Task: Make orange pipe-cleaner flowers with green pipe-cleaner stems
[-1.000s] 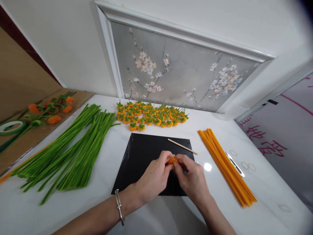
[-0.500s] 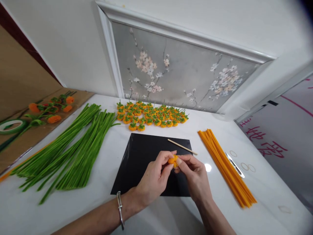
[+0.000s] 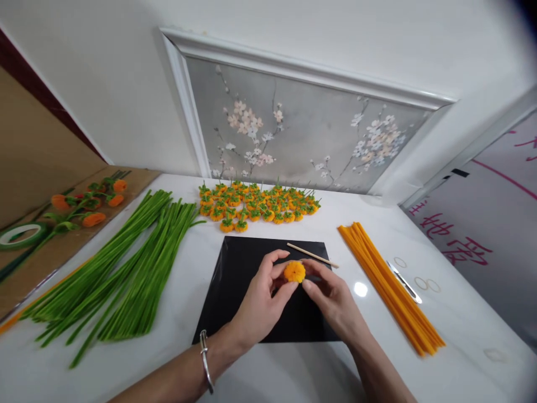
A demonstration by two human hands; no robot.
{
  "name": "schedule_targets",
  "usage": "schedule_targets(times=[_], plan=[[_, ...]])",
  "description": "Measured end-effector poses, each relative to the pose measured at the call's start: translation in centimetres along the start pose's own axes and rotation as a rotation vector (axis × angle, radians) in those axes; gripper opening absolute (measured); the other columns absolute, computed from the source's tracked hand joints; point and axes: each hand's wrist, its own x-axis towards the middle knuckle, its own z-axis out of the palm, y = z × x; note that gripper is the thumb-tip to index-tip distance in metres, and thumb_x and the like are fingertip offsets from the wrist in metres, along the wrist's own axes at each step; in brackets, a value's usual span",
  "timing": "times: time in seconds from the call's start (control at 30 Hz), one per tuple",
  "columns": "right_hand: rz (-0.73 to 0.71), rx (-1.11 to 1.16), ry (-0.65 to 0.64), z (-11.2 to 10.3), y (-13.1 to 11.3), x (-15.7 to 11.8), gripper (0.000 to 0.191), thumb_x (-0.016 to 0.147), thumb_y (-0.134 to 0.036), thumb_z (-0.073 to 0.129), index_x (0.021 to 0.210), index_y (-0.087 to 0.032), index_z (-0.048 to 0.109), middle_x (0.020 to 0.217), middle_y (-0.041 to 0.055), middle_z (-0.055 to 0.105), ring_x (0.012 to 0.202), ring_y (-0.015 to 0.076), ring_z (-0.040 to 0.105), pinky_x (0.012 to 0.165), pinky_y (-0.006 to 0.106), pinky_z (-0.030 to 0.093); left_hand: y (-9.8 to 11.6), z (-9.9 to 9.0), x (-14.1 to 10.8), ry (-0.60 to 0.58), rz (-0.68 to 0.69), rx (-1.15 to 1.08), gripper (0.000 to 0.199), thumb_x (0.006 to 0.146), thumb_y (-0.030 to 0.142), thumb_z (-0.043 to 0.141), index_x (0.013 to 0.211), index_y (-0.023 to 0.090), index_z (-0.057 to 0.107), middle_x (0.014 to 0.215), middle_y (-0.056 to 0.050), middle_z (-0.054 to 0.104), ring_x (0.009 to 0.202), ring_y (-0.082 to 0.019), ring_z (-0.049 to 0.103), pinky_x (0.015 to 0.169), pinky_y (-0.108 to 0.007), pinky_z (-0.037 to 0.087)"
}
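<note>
A small round ribbed ball of orange pipe cleaner [image 3: 295, 272] sits between my two hands, a small dimple in its face toward me. My left hand [image 3: 264, 299] pinches it from the left with thumb and fingers. From the right, the thumb and fingertips of my right hand [image 3: 333, 296] close about its other side. Both hands are above a black mat [image 3: 235, 280]. Just beyond my fingers a thin wooden stick [image 3: 312, 254] lies across the mat's far right corner.
Several orange balls with green tops [image 3: 255, 204] stand at the back. Green pipe cleaners [image 3: 134, 280] spread at left, near a cardboard sheet [image 3: 138, 182] bearing a green tape roll [image 3: 25, 236] and orange flowers [image 3: 94, 219]. Orange pipe cleaners [image 3: 390, 285] and tweezers [image 3: 405, 282] lie at right.
The orange ball has turned so its round dimpled face shows. My right fingers have opened out from their tight pinch, and my left index finger has lifted. The view has tilted slightly upward.
</note>
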Motion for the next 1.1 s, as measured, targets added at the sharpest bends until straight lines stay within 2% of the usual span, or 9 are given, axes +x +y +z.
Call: schedule_targets(times=[0.07, 0.13, 0.23, 0.33, 0.5, 0.77, 0.83, 1.0, 1.1], plan=[[0.007, 0.078, -0.112, 0.2, 0.0, 0.0, 0.032, 0.082, -0.039, 0.064, 0.108, -0.02, 0.066, 0.103, 0.0083, 0.069, 0.092, 0.0221, 0.064, 0.085, 0.037, 0.051, 0.0, -0.1, -0.1, -0.006, 0.019, 0.047, 0.045, 0.089, 0.019, 0.053, 0.13, 0.024, 0.034, 0.121, -0.007, 0.063, 0.11, -0.017, 0.06, 0.098, -0.035, 0.045], [0.013, 0.132, -0.167, 0.5, 0.0, 0.0, 0.023, 0.083, -0.039, 0.062, 0.092, -0.019, 0.069, 0.083, 0.0042, 0.069, 0.076, 0.0177, 0.063, 0.074, 0.032, 0.052, 0.0, -0.2, -0.1, -0.026, 0.035, 0.118, 0.051, 0.089, 0.019, 0.051, 0.135, 0.027, 0.031, 0.124, -0.007, 0.062, 0.109, -0.017, 0.059, 0.098, -0.036, 0.044], [0.006, 0.138, -0.122, 0.7, 0.1, -0.1, 0.024, 0.083, -0.04, 0.062, 0.078, -0.017, 0.067, 0.068, 0.0005, 0.062, 0.063, 0.0141, 0.056, 0.061, 0.025, 0.047, -0.1, -0.4, -0.1, -0.048, 0.051, 0.189, 0.064, 0.086, 0.019, 0.057, 0.14, 0.031, 0.026, 0.134, -0.007, 0.054, 0.097, -0.016, 0.061, 0.084, -0.032, 0.05], [-0.006, 0.148, -0.044, 0.6, 0.3, -0.1, 0.024, 0.08, -0.04, 0.066, 0.075, -0.017, 0.067, 0.067, 0.0009, 0.062, 0.064, 0.0147, 0.055, 0.061, 0.026, 0.046, 0.0, -0.4, 0.0, -0.01, 0.092, 0.181, 0.072, 0.077, 0.016, 0.067, 0.137, 0.03, 0.031, 0.138, -0.009, 0.048, 0.092, -0.016, 0.058, 0.072, -0.027, 0.051], [-0.037, 0.16, -0.02, 0.6, 0.3, -0.2, 0.021, 0.081, -0.039, 0.065, 0.077, -0.018, 0.069, 0.075, 0.0021, 0.065, 0.07, 0.0166, 0.057, 0.066, 0.028, 0.048, 0.7, -0.1, 0.0, 0.047, 0.134, 0.254, 0.04, 0.073, 0.016, 0.07, 0.111, 0.022, 0.057, 0.104, -0.004, 0.061, 0.08, -0.014, 0.057, 0.07, -0.026, 0.05], [-0.158, 0.048, 0.0, 0.8, 0.8, -0.2, 0.017, 0.083, -0.034, 0.063, 0.079, -0.02, 0.07, 0.077, 0.0027, 0.065, 0.072, 0.0163, 0.057, 0.066, 0.027, 0.047, 0.8, -0.2, 0.0, 0.074, 0.283, 0.389, 0.005, 0.082, 0.016, 0.062, 0.085, 0.02, 0.063, 0.083, -0.001, 0.062, 0.075, -0.014, 0.059, 0.072, -0.026, 0.05], [-0.174, 0.029, 0.021, 0.7, 0.8, -0.1, 0.013, 0.083, -0.031, 0.064, 0.081, -0.02, 0.07, 0.08, 0.0028, 0.066, 0.074, 0.0165, 0.059, 0.067, 0.027, 0.048, 0.7, -0.3, 0.1, 0.048, 0.273, 0.386, 0.011, 0.081, 0.015, 0.062, 0.09, 0.021, 0.063, 0.085, -0.001, 0.062, 0.076, -0.014, 0.059, 0.074, -0.026, 0.05], [-0.192, -0.003, 0.076, 0.4, 0.7, 0.1, 0.015, 0.085, -0.031, 0.06, 0.084, -0.02, 0.07, 0.083, 0.0035, 0.068, 0.077, 0.0178, 0.061, 0.07, 0.028, 0.05, 0.2, -0.3, 0.1, -0.021, 0.137, 0.229, 0.062, 0.07, 0.012, 0.072, 0.125, 0.026, 0.048, 0.112, -0.005, 0.058, 0.085, -0.015, 0.058, 0.076, -0.03, 0.052], [-0.16, 0.015, 0.079, 0.5, 0.6, 0.3, 0.019, 0.084, -0.036, 0.062, 0.081, -0.019, 0.07, 0.079, 0.0036, 0.067, 0.072, 0.0174, 0.061, 0.066, 0.028, 0.051, 0.0, -0.3, 0.2, -0.024, 0.083, 0.112, 0.063, 0.07, 0.011, 0.07, 0.127, 0.026, 0.045, 0.117, -0.007, 0.055, 0.088, -0.015, 0.058, 0.076, -0.03, 0.053]])
